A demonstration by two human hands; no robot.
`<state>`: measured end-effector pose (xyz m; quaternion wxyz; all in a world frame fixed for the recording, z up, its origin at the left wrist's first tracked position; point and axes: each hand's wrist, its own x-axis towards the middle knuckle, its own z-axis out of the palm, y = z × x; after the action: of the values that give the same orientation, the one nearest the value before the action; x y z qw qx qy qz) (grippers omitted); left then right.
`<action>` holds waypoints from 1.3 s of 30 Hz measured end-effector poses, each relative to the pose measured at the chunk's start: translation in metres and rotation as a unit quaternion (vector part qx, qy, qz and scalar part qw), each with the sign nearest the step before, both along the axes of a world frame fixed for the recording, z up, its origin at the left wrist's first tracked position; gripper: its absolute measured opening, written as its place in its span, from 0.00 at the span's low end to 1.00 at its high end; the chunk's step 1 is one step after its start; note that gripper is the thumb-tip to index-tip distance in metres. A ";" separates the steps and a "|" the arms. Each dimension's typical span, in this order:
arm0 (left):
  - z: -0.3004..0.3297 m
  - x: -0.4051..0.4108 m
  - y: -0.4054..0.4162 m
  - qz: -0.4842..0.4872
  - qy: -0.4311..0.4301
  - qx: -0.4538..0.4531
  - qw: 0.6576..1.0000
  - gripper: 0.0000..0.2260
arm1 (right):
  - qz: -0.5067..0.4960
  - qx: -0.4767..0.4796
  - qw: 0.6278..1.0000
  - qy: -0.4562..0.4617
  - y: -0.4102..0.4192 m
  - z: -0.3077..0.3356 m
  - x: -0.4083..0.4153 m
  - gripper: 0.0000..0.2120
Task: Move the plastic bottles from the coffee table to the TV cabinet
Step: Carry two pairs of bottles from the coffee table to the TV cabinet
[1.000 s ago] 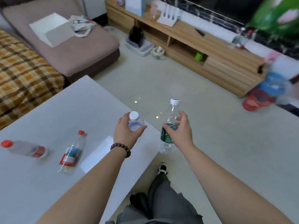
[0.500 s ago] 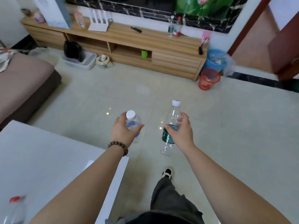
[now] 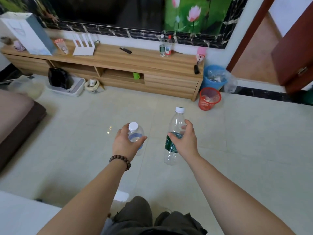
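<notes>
My left hand [image 3: 124, 144] grips a small clear bottle with a white cap and blue label [image 3: 135, 135]. A taller clear bottle with a green label [image 3: 175, 131] is held upright in my right hand [image 3: 185, 140]. Both hang over the tiled floor, well short of the wooden TV cabinet [image 3: 118, 62] ahead. Two bottles stand side by side on the cabinet top at the right: a green-label one [image 3: 162, 46] and a red-cap one [image 3: 168, 46]. Only a white corner of the coffee table [image 3: 18, 216] shows at the bottom left.
On the cabinet top are a white box [image 3: 28, 33], a router [image 3: 83, 46] and a remote [image 3: 125, 50]. A red basket [image 3: 209, 98] and a blue bin [image 3: 214, 77] stand by its right end. A brown sofa [image 3: 17, 122] is at left, an open door [image 3: 294, 53] at right.
The view has swung from the coffee table toward the TV cabinet, which is now nearer. Both hands keep their bottles; the bottles lying on the table have left the view.
</notes>
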<state>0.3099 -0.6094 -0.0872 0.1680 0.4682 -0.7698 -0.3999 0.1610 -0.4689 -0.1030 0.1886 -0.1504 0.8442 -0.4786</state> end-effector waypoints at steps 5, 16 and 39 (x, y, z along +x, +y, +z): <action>-0.013 -0.064 -0.044 -0.001 -0.008 0.007 1.000 0.30 | 0.000 0.015 1.000 -0.001 -0.043 -0.012 -0.063 0.39; -0.019 -0.249 -0.213 -0.049 -0.012 0.034 0.998 0.32 | -0.046 0.011 0.999 0.009 -0.200 -0.006 -0.241 0.37; -0.019 -0.623 -0.365 -0.123 -0.018 0.014 0.992 0.33 | -0.098 0.002 0.995 -0.005 -0.333 -0.026 -0.577 0.37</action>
<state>-0.3130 -0.9740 -0.1058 0.0973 0.3788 -0.8191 -0.4197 -0.4160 -0.8023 -0.1289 0.1448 -0.0640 0.8549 -0.4940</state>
